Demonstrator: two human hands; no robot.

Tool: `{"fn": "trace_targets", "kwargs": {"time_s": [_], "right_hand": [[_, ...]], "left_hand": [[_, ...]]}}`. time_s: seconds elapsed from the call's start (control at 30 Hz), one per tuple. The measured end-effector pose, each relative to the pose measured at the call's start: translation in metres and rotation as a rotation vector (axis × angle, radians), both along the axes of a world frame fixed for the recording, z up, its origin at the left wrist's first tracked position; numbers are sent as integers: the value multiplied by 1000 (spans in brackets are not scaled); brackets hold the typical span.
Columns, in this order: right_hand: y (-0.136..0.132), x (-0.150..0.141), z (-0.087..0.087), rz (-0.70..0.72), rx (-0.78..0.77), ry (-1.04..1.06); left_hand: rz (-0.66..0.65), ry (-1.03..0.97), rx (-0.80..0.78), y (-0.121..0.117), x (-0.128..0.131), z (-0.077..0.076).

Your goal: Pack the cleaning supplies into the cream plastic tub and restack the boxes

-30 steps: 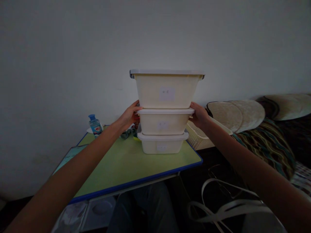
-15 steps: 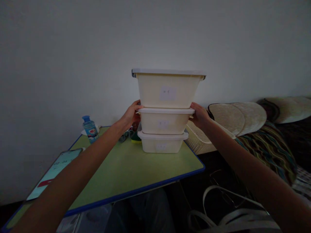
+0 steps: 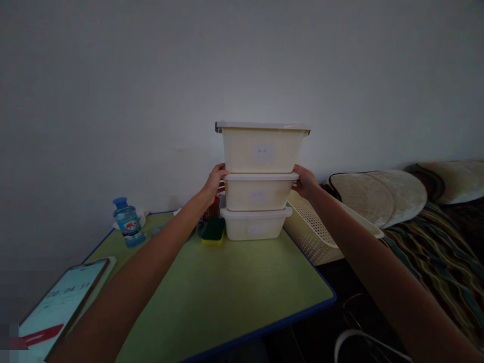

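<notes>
Three cream lidded storage boxes stand stacked at the back of the green table (image 3: 212, 297): a large top box (image 3: 242, 151), a smaller middle box (image 3: 238, 194) and a bottom box (image 3: 236, 229). Each has a white paper label on its front. My left hand (image 3: 216, 180) is closed on the left end of the middle box, thumb on its lid rim. At the opposite end, my right hand (image 3: 305, 182) grips the same box, its fingers partly hidden. A green and yellow sponge (image 3: 214, 231) lies just left of the bottom box.
A blue-capped bottle (image 3: 128, 222) and a phone showing a timer (image 3: 64, 302) are on the table's left. Beside its right edge is a cream perforated basket (image 3: 315, 229). The wall (image 3: 151, 101) rises behind; a striped cloth (image 3: 438, 252) lies right.
The stack and both hands now appear farther off and slightly lower. More of the sponge and basket shows, and the view has shifted. Both hands keep their hold on the middle box.
</notes>
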State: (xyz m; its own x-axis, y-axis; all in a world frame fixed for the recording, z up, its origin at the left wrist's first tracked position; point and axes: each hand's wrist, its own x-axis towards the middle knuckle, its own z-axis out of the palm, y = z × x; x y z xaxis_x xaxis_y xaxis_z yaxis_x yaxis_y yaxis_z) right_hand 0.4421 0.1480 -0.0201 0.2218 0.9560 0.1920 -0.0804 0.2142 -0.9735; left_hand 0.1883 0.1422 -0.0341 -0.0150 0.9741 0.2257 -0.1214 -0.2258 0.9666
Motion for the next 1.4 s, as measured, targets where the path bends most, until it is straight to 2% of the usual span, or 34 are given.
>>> {"fn": "trace_targets", "kwargs": {"time_s": [0.33,0.73,1.07,1.4], "right_hand": [[62,11,-7,11,21,-39],[109,14,-10,15,46,-8],[126,21,-12,17,46,-26],[128,21,-13,6,42,-63]], "left_hand": [[47,37,14,46,6,-3],[80,36,12,78,14,-2],[91,64,30,84,19,-4],[53,143,67,88,13,-6]]}}
